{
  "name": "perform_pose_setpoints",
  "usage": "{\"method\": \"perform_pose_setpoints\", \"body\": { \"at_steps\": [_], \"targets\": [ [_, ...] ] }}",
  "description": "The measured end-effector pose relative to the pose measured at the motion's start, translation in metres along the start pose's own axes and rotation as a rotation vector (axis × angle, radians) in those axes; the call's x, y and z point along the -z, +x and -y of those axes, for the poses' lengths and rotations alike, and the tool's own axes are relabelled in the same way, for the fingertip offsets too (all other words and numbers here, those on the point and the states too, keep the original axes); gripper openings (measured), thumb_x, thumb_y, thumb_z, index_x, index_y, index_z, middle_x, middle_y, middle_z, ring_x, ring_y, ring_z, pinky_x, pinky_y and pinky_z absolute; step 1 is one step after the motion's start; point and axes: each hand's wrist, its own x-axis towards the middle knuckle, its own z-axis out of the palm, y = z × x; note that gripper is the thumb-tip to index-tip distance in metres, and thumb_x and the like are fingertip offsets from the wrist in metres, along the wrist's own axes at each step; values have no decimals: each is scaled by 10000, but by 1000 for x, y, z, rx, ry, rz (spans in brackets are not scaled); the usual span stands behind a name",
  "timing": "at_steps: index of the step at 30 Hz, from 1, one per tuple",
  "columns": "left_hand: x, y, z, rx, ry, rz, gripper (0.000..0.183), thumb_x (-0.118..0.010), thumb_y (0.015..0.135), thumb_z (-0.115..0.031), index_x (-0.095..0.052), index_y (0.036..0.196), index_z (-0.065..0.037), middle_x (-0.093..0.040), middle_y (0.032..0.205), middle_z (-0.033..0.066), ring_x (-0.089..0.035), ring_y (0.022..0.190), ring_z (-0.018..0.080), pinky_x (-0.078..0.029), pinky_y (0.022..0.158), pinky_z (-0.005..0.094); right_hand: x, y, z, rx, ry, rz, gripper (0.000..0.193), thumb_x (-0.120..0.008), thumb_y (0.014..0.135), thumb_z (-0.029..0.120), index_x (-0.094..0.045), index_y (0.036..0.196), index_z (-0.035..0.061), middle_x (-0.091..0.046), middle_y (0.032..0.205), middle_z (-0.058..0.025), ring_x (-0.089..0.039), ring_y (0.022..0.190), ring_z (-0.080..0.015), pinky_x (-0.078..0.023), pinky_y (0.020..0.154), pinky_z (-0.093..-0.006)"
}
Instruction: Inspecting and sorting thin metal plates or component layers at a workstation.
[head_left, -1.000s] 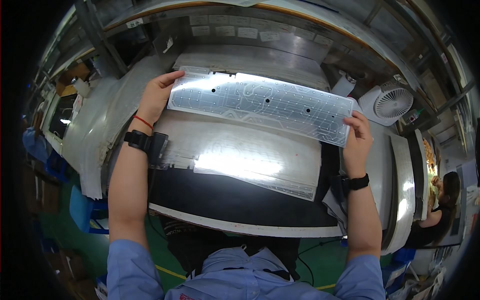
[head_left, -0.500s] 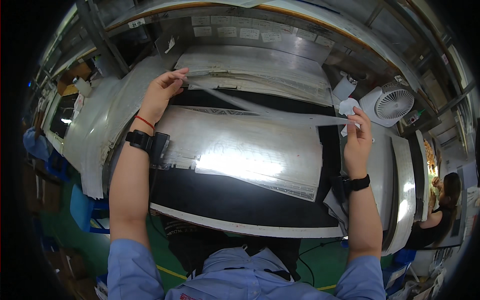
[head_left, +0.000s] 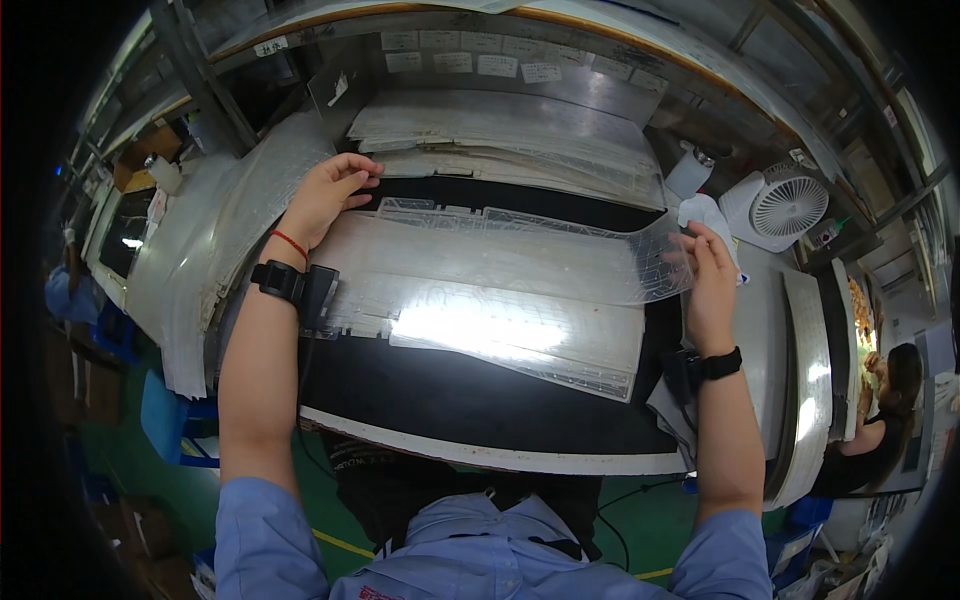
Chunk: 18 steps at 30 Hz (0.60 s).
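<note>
A clear, flexible plastic sheet (head_left: 565,255) with printed outlines lies mostly flat over a stack of similar sheets (head_left: 500,335), its right end curling up. My right hand (head_left: 710,285) grips that raised end, with some fingertips showing through the clear plastic. By the upper left corner of the stack is my left hand (head_left: 325,195), fingers apart and nothing visible between them. Both wrists carry black strapped devices. Beneath the stack spreads a black mat (head_left: 480,400) on the workbench.
Further stacks of sheets stand behind (head_left: 500,125), at left (head_left: 230,205) and at right (head_left: 800,390). A white fan (head_left: 785,208) and a bottle (head_left: 690,172) are at back right. A blue stool (head_left: 175,420) is at lower left; a person (head_left: 885,420) sits far right.
The sheet, stretched in the air between both hands before, has come down onto the stack. My left hand has let go and lowered slightly; my right hand has shifted slightly left and down.
</note>
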Motion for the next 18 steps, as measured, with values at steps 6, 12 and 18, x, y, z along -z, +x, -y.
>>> {"method": "perform_pose_setpoints", "body": {
  "at_steps": [6, 12, 18],
  "targets": [
    [-4, 0, -4, 15, -12, 6, 187, -523, 992, -172, -596, 1137, -78, -622, 1185, 42, -571, 1105, 158, -481, 932, 299, 9, 10, -21, -70, -27, 116, 197, -538, 948, 31, -588, 1138, 14, -666, 967, -44, -611, 785, -84, -452, 654, -209],
    [-6, -3, -7, 78, -2, -12, 246, -511, 996, -178, -564, 1204, -59, -631, 1143, 34, -611, 934, 110, -514, 815, 247, 16, 14, -24, -37, 6, 35, 96, -519, 962, 42, -582, 1034, 42, -620, 905, -5, -600, 782, -72, -450, 651, -193],
    [-18, -12, -18, 5, 117, 85, 271, -523, 979, -135, -569, 1232, -51, -645, 1096, 25, -590, 835, 61, -498, 751, 217, 17, 13, -22, -50, 44, 39, 183, -515, 970, 52, -556, 1148, 38, -617, 949, -9, -602, 784, -77, -458, 649, -200]
  ]
}}
